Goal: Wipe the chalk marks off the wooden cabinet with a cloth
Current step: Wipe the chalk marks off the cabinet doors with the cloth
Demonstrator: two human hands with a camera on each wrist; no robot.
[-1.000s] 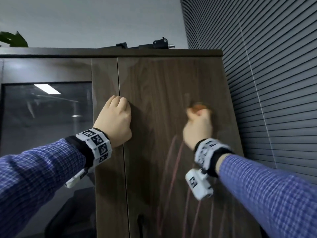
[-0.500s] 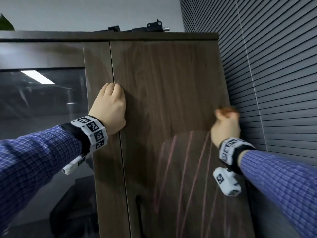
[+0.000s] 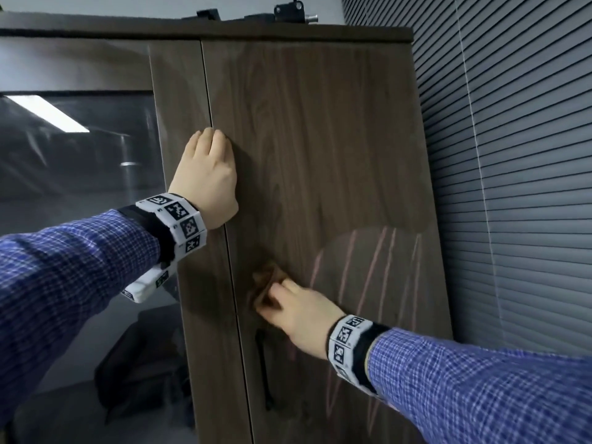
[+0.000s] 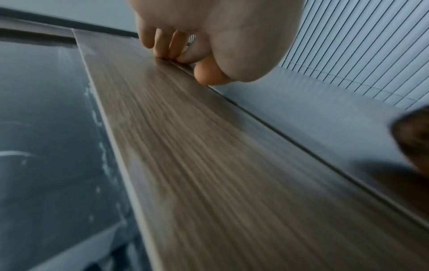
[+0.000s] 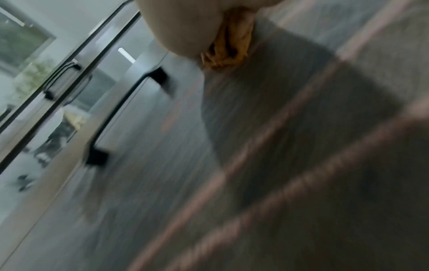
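- Half a second back my right hand (image 3: 294,318) was up at the door's right edge; I see it now low and near the left edge of the same door, just above the black handle (image 3: 264,370).
- My left hand (image 3: 208,177) has kept its place on the seam between the two doors, above the right hand. Its fingers (image 4: 162,44) are curled with the tips against the wood, and it holds nothing.
- My right hand grips the cloth (image 3: 267,282), which is bunched and pressed on the door. It sticks out past my fingertips towards the seam.
- I see the cloth as a crumpled orange-brown wad; in the right wrist view (image 5: 228,45) its folds show yellow-orange under the palm. Blur hides the finer detail.
- Several pink chalk marks (image 3: 371,270) lie to the right of my right hand, on the wooden cabinet (image 3: 320,139). They are long, thin strokes, running nearly up and down and leaning a little to the right at the top.
- Their top ends stop along a curved edge; above it the wood is darker and bare, and below it a paler haze lies round the strokes.
- Both sleeves (image 3: 73,261) are blue check, and a marked band sits on each wrist.
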